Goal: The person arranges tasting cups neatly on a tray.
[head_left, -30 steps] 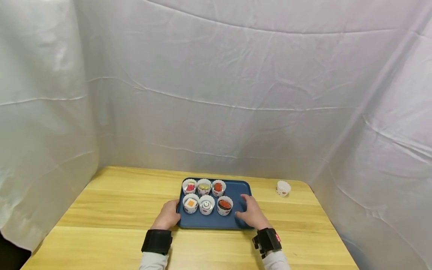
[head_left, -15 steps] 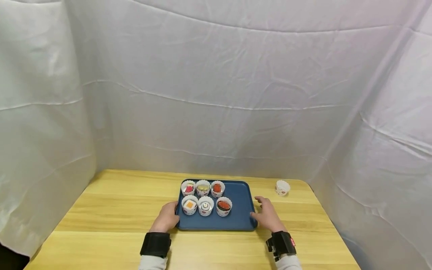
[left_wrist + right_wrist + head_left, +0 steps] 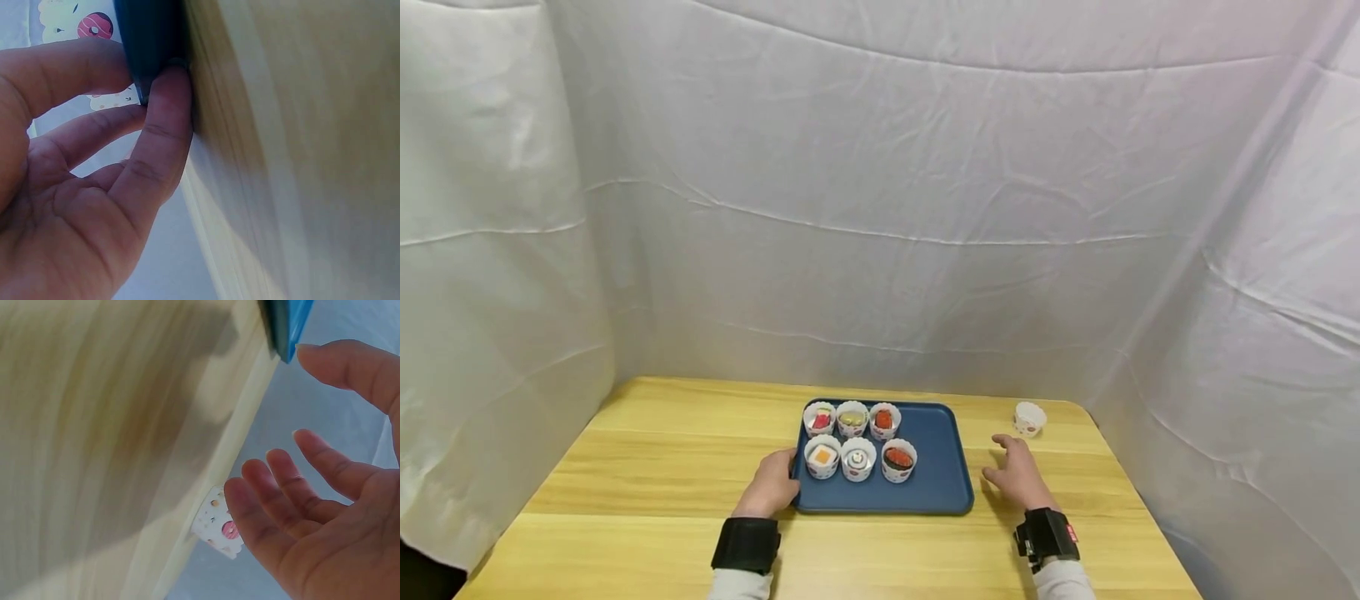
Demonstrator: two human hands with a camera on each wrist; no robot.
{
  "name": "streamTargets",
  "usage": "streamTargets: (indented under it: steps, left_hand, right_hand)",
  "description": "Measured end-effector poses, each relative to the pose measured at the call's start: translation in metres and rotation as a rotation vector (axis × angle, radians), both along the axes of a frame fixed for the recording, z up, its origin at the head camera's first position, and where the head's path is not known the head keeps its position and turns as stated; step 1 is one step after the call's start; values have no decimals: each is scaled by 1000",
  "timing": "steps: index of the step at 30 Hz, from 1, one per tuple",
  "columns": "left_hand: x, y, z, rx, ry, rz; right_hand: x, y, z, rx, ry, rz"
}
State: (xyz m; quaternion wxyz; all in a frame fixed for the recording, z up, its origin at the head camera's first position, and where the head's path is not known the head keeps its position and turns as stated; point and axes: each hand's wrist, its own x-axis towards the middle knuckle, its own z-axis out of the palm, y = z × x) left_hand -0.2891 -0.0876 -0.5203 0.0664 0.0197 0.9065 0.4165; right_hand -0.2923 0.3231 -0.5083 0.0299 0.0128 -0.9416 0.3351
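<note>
My left hand (image 3: 769, 485) grips the left edge of a dark blue tray (image 3: 942, 471); the left wrist view shows its thumb and fingers on either side of the tray rim (image 3: 149, 37). Several white paper baking cups stand in two rows on the tray's left and middle, each with a small food-like piece inside. One front cup (image 3: 898, 472) holds a red-topped dark piece; another front piece (image 3: 823, 455) is white with an orange square. To the right of the tray my right hand (image 3: 1018, 477) hovers with fingers spread and nothing in them.
At the back right of the wooden table (image 3: 647, 492) stands a lone white paper cup (image 3: 1030, 419), beyond my right fingertips. Pale curtains (image 3: 880, 208) hang behind the table and along both sides.
My right hand has moved right, from over the tray's right part to the table beside it. My left hand has kept its place at the tray's left edge.
</note>
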Motion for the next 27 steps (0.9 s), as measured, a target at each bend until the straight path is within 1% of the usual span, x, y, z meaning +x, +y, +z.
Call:
streamTargets:
  steps: [7, 13, 18, 21, 27]
  left_hand:
    - [0, -1, -1, 4, -2, 2]
    - [-1, -1, -1, 6, 0, 3]
    - [0, -2, 0, 3, 35, -7]
    - [0, -2, 1, 2, 52, -18]
    - [1, -1, 1, 12, 53, -16]
  right_hand:
    - [-4, 11, -7, 40, 14, -20]
    - [-9, 24, -6, 63, 30, -30]
    - [-16, 33, -5, 81, 47, -40]
    - [-20, 39, -6, 81, 41, -57]
    - [-28, 51, -8, 71, 15, -84]
